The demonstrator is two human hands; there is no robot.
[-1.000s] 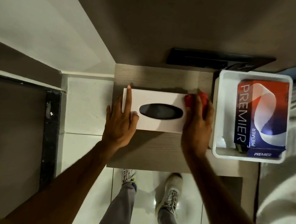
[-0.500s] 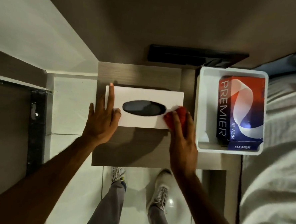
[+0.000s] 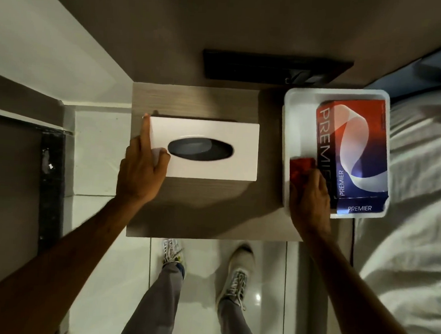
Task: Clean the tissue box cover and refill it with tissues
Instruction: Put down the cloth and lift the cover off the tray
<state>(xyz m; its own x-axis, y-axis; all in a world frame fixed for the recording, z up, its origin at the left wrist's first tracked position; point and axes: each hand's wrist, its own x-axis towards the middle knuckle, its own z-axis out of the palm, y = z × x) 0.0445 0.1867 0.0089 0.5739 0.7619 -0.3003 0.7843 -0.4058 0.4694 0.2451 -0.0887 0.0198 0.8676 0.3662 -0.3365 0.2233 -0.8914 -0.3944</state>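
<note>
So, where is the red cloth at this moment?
In the head view, the red cloth is on the right, held by the right hand inside the white tray, beside the Premier tissue box.

Left hand steadies white tissue box cover; right hand grips red cloth over white bin.

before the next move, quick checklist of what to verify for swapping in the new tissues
1. Left hand steadies the tissue box cover: ok.
2. Red cloth is off the cover, in the right hand over the white bin: ok.
3. Cover's oval slot shows no tissue: ok.
4. Premier tissue box sits in the bin, within reach: ok.
5. Cover fully clean: cannot tell.
6. Right hand free to grab: not ok.
</note>
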